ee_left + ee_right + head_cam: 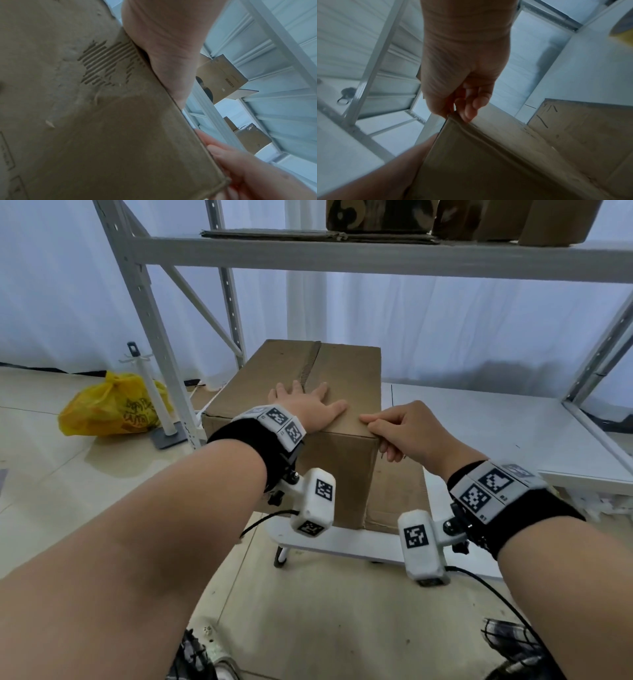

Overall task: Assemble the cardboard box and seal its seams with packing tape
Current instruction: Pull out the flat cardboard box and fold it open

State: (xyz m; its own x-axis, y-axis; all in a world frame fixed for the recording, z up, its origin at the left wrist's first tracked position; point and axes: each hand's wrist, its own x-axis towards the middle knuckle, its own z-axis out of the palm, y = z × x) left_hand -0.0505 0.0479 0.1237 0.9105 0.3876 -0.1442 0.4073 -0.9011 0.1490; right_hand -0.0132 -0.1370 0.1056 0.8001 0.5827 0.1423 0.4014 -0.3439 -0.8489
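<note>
While the cardboard box (308,412) stands upright on a low white platform (342,546), its brown top flaps meet along a rough, torn centre seam; the left hand (305,409) lies flat on top — fingers spread. The right hand (404,433) pinches the near top corner, fingers curled.

The cardboard box (308,392) hides the right hand's (407,433) curled fingertips.

Storeroom, metal racking (178,302), cardboard boxes (380,215) stacked on shelves
</note>
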